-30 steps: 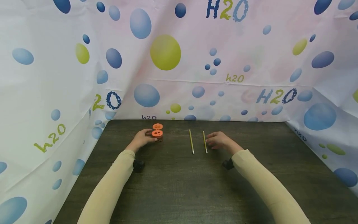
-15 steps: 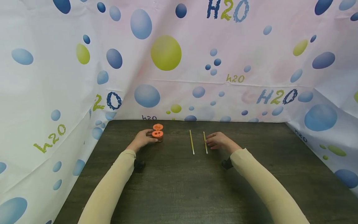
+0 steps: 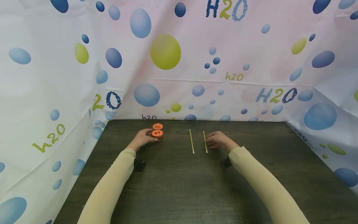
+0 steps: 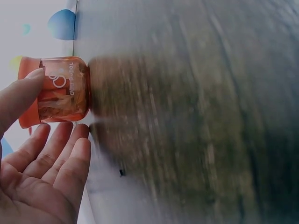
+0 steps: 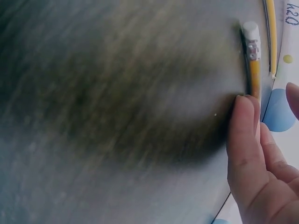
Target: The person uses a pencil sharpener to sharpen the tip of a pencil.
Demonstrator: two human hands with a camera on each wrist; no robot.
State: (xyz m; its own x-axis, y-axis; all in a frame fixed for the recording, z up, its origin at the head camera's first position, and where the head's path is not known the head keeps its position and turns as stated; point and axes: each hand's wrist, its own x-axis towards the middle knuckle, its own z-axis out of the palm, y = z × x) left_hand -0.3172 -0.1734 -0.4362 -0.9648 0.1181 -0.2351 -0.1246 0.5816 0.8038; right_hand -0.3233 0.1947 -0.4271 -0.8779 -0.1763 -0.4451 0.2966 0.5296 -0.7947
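An orange pencil sharpener (image 3: 157, 133) with a see-through tub stands upright on the table, its holed top flipped back. My left hand (image 3: 142, 139) holds it from the left side. In the left wrist view the thumb lies against the sharpener's rim (image 4: 31, 93), and the other fingers (image 4: 63, 154) reach along its side. My right hand (image 3: 219, 140) rests beside a yellow pencil (image 3: 205, 146), fingertips touching or nearly touching it. In the right wrist view the thumb is apart from that pencil, whose white eraser end (image 5: 252, 35) points away from the hand.
A second yellow pencil (image 3: 191, 141) lies roughly parallel, between the sharpener and the first pencil. The dark wooden table (image 3: 179, 186) ends at a printed cloth backdrop (image 3: 195, 62) at the back and sides.
Both hands, the sharpener and the pencils keep their places. The right forearm and wrist have shifted very slightly left.
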